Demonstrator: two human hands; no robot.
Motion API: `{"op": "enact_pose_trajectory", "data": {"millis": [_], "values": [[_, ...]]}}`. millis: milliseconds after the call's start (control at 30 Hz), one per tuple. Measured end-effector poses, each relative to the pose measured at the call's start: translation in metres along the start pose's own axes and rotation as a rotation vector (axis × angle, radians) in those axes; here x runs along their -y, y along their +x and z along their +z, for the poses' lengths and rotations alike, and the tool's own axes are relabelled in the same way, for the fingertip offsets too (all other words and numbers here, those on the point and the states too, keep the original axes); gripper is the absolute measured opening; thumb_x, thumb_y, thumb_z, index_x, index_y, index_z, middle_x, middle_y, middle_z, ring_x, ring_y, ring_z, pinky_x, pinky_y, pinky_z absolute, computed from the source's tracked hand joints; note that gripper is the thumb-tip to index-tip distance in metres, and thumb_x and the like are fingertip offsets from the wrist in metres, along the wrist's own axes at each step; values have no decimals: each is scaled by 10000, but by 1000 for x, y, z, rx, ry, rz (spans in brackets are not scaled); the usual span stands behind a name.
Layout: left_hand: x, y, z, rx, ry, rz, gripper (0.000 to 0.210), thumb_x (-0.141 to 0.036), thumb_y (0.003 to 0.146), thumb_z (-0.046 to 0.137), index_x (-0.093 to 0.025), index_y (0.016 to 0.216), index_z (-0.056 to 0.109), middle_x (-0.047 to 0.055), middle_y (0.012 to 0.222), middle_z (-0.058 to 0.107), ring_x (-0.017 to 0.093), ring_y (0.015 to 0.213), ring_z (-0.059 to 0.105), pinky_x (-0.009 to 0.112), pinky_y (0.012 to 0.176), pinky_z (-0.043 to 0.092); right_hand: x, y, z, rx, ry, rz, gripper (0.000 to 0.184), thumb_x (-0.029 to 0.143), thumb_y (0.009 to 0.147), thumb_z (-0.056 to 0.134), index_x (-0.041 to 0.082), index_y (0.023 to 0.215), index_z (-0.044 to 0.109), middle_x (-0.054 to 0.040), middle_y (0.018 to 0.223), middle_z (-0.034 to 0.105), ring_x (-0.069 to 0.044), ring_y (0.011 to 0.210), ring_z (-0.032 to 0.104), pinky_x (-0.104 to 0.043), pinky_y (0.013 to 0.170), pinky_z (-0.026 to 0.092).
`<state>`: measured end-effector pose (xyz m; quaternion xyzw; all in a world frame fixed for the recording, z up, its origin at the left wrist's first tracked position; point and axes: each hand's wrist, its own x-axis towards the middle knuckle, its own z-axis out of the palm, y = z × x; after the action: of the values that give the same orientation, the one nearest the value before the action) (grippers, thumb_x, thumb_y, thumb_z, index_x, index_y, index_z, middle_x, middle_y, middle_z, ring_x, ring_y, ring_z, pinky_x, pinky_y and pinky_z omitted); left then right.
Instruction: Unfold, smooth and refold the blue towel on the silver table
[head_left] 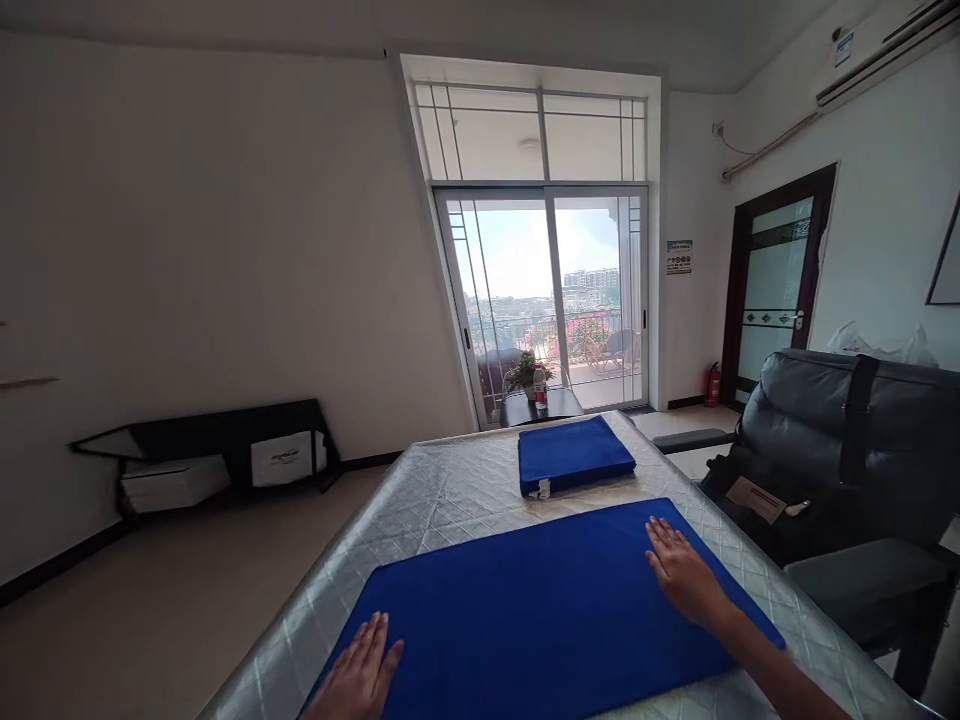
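Under left grip and right grip lies blue cloth.

Head camera, single view. Mount: on the person's head. Aim: forward and down along a silver-covered table, facing a glass door at twelve o'clock. Range: close over the left hand at seven o'clock and the right hand at four; door farther off. Breadth: wide, wall at nine to armchair at three.
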<state>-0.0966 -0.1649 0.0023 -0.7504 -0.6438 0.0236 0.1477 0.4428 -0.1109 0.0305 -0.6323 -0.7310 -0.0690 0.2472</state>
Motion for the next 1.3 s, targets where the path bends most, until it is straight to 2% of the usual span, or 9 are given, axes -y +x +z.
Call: {"op": "enact_pose_trajectory", "data": {"millis": [100, 200, 333, 500, 667, 800, 933, 1133, 1300], "values": [[-70, 49, -51, -35, -233, 29, 561, -216, 976, 276, -239, 1505, 461, 58, 1602, 415, 211, 1489, 341, 404, 1227, 344, 70, 32, 10, 208, 130, -102, 618, 427, 1020, 221, 151, 1542, 405, -88, 1617, 368, -218, 1515, 270, -440, 1246, 240], [-134, 100, -80, 32, -392, 120, 586, -306, 1008, 232, -116, 1545, 372, 141, 1620, 382, 226, 1504, 321, 399, 1240, 327, 134, 58, 30, 328, 175, -159, 621, 380, 1015, 232, 99, 1554, 360, -114, 1631, 320, -213, 1529, 224, -422, 1251, 202], [-179, 144, -74, 24, -432, 175, 602, -318, 1010, 196, -119, 1553, 365, 163, 1622, 371, 251, 1520, 286, 437, 1251, 301, 167, 76, 65, 408, 172, -205, 617, 299, 987, 264, 84, 1561, 339, -124, 1642, 285, -221, 1537, 194, -426, 1251, 183], [-187, 159, -50, 44, -425, 145, 609, -340, 1022, 182, -92, 1554, 343, 176, 1629, 357, 266, 1523, 291, 475, 1260, 282, 161, 80, 93, 421, 144, -193, 627, 287, 989, 229, 91, 1582, 285, -108, 1659, 238, -220, 1545, 159, -434, 1259, 137], [-171, 158, -41, 30, -324, 111, 567, -321, 1034, 199, -154, 1549, 366, 130, 1625, 386, 245, 1519, 316, 498, 1243, 305, 152, 85, 90, 436, 153, -149, 659, 380, 1012, 182, 63, 1585, 254, -124, 1662, 222, -224, 1547, 150, -433, 1260, 114], [-138, 148, -41, 59, -221, 49, 563, -209, 1004, 218, -165, 1537, 394, 115, 1630, 370, 240, 1515, 315, 454, 1242, 306, 125, 88, 80, 417, 118, -78, 670, 402, 1011, 186, 60, 1583, 260, -128, 1659, 235, -225, 1544, 164, -435, 1257, 118], [-91, 134, -42, 97, -166, -97, 559, -223, 1001, 231, -192, 1527, 417, 87, 1626, 373, 218, 1508, 327, 393, 1239, 292, 74, 87, 67, 394, 60, -31, 670, 405, 1006, 202, 62, 1576, 283, -130, 1650, 262, -223, 1540, 186, -437, 1252, 138], [-14, 111, -30, 165, -97, -247, 577, -183, 986, 212, -198, 1526, 415, 67, 1627, 359, 178, 1511, 317, 357, 1221, 274, -28, 84, 54, 357, -73, 124, 666, 406, 1004, 199, 80, 1578, 287, -113, 1656, 261, -219, 1539, 192, -433, 1248, 157], [28, 102, -13, 201, -97, -214, 604, -134, 903, 298, -239, 1442, 549, 51, 1594, 421, 192, 1507, 330, 394, 1213, 266, -74, 86, 62, 332, -151, 205, 667, 385, 995, 215, 64, 1574, 291, -128, 1655, 260, -234, 1539, 194, -451, 1247, 160]]}}
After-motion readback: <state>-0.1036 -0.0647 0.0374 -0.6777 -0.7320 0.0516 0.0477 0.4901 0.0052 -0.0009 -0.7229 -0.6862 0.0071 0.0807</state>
